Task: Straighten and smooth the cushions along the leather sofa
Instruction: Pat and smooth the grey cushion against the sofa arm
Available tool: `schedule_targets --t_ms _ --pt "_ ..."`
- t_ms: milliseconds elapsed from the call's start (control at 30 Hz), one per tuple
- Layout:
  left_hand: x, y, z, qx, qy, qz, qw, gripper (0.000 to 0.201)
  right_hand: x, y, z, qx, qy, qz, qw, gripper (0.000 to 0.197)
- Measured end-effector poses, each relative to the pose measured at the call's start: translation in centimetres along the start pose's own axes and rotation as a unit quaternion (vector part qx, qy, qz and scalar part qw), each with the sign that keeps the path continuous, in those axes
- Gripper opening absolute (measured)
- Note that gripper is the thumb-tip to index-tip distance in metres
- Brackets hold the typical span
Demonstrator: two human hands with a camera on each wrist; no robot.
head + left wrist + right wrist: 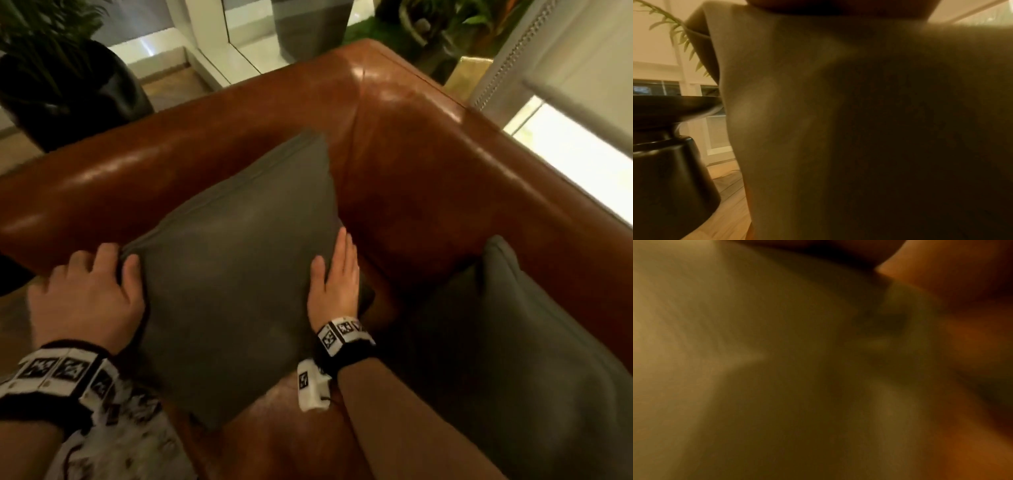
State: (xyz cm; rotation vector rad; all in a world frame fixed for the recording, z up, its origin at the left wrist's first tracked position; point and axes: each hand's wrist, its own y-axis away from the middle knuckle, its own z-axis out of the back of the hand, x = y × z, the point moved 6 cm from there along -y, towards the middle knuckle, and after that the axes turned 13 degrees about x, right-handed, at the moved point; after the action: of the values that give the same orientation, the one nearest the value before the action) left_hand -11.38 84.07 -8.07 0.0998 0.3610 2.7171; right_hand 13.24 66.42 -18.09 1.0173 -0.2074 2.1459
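Note:
A grey square cushion [236, 274] stands tilted in the corner of the brown leather sofa [411, 154]. My left hand [113, 270] grips its upper left corner, thumb on the front and fingers behind. My right hand [334, 260] lies flat against its right edge with straight fingers. A second grey cushion [513, 342] leans on the sofa back to the right. In the left wrist view the cushion fabric [838, 129] fills most of the frame. The right wrist view is a blur of cushion fabric [756, 353] and leather [982, 337].
A black pot [68, 89] with a leafy plant stands behind the sofa arm at the left; the same pot [663, 170] rests on a wooden floor [727, 219]. A window with a blind [582, 85] runs behind the sofa back.

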Motion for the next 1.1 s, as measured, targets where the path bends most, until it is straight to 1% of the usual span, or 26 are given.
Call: schedule_targets --t_ms 67,133,200,233,267,333,367,400,433,467,533,600,633,667,700,733,767,800,833,867,900,933,967,1000,1033,1100 --pt "-0.5 0.0 -0.5 0.002 0.0 -0.007 1.0 0.059 -5.8 1.7 -2.1 0.031 -0.081 -0.121 0.989 0.062" --pt "-0.7 0.1 -0.6 0.001 0.004 -0.002 1.0 0.057 -9.5 3.2 -3.6 0.067 -0.152 -0.227 0.96 0.055" --pt "-0.5 0.3 -0.7 -0.001 0.025 0.006 1.0 0.056 -10.2 3.7 -3.2 0.06 -0.198 -0.272 0.94 0.054" --pt "-0.4 0.3 -0.6 -0.003 0.041 0.014 0.999 0.057 -9.3 3.3 -2.4 0.038 -0.201 -0.265 0.943 0.055" --pt "-0.4 0.4 -0.4 -0.011 0.058 0.02 0.998 0.057 -7.6 2.5 -1.4 0.006 -0.194 -0.234 0.953 0.055" --pt "-1.0 0.8 0.3 -0.041 0.086 0.01 0.995 0.055 -2.7 0.6 0.6 -0.056 -0.153 -0.096 0.982 0.055" --pt "-1.7 0.9 0.7 -0.049 0.09 -0.009 0.995 0.055 -0.5 -0.1 0.8 -0.058 -0.114 -0.025 0.991 0.056" --pt "-2.6 1.0 0.9 -0.048 0.084 -0.033 0.995 0.056 0.4 -0.7 0.2 -0.043 -0.083 0.013 0.996 0.057" --pt "-3.5 1.1 0.8 -0.04 0.073 -0.051 0.995 0.057 0.0 -1.1 -0.3 -0.023 -0.069 0.014 0.997 0.06" --pt "-4.1 1.2 0.6 -0.025 0.061 -0.057 0.996 0.059 -1.4 -1.3 -0.7 -0.01 -0.071 -0.01 0.997 0.065" --pt "-4.6 0.9 -0.1 0.006 0.046 -0.054 0.997 0.064 -5.5 -1.0 -1.2 0.022 -0.085 -0.088 0.992 0.07" --pt "-4.3 0.6 -0.5 0.017 0.042 -0.048 0.998 0.066 -6.9 -0.7 -1.1 0.08 -0.079 -0.133 0.985 0.059" --pt "-4.3 0.5 -0.5 0.021 0.042 -0.047 0.998 0.066 -6.6 -0.7 -0.5 0.084 -0.083 -0.146 0.982 0.055" --pt "-4.3 0.5 -0.5 0.025 0.043 -0.046 0.998 0.066 -5.5 -0.8 0.6 0.062 -0.094 -0.146 0.983 0.054" --pt "-4.4 0.4 -0.4 0.026 0.047 -0.044 0.998 0.066 -3.5 -1.1 2.2 0.019 -0.101 -0.118 0.988 0.054" --pt "-4.6 0.3 -0.2 0.023 0.05 -0.044 0.997 0.066 -0.3 -1.5 3.8 -0.024 -0.084 -0.051 0.995 0.055" --pt "-4.8 0.3 -0.1 0.022 0.052 -0.045 0.997 0.068 4.0 -1.7 4.8 -0.045 -0.041 0.049 0.997 0.056" --pt "-4.9 0.4 0.0 0.021 0.051 -0.047 0.997 0.07 8.3 -1.5 4.7 -0.028 0.019 0.158 0.987 0.057" --pt "-5.1 0.4 0.0 0.02 0.049 -0.048 0.997 0.071 12.2 -0.9 3.3 0.017 0.094 0.254 0.962 0.057" --pt "-5.1 0.5 0.0 0.019 0.049 -0.048 0.997 0.072 14.9 0.0 1.3 0.069 0.184 0.331 0.923 0.057" --pt "-5.1 0.5 0.0 0.018 0.051 -0.047 0.997 0.071 16.2 0.6 -0.8 0.115 0.27 0.385 0.875 0.057" --pt "-4.9 0.5 -0.1 0.018 0.052 -0.047 0.997 0.07 16.2 0.6 -2.3 0.146 0.343 0.414 0.831 0.057" --pt "-4.6 0.5 -0.1 0.018 0.053 -0.045 0.997 0.069 15.1 -0.3 -2.8 0.161 0.393 0.427 0.798 0.058" --pt "-4.2 0.4 0.0 0.016 0.053 -0.044 0.998 0.067 13.8 -1.7 -2.2 0.157 0.415 0.426 0.788 0.058" --pt "-3.9 0.2 0.1 0.012 0.052 -0.043 0.998 0.066 12.4 -3.6 -0.9 0.148 0.416 0.403 0.802 0.059" --pt "-3.2 -0.1 0.2 0.005 0.051 -0.04 0.998 0.065 10.0 -7.4 2.9 0.103 0.405 0.313 0.853 0.059"
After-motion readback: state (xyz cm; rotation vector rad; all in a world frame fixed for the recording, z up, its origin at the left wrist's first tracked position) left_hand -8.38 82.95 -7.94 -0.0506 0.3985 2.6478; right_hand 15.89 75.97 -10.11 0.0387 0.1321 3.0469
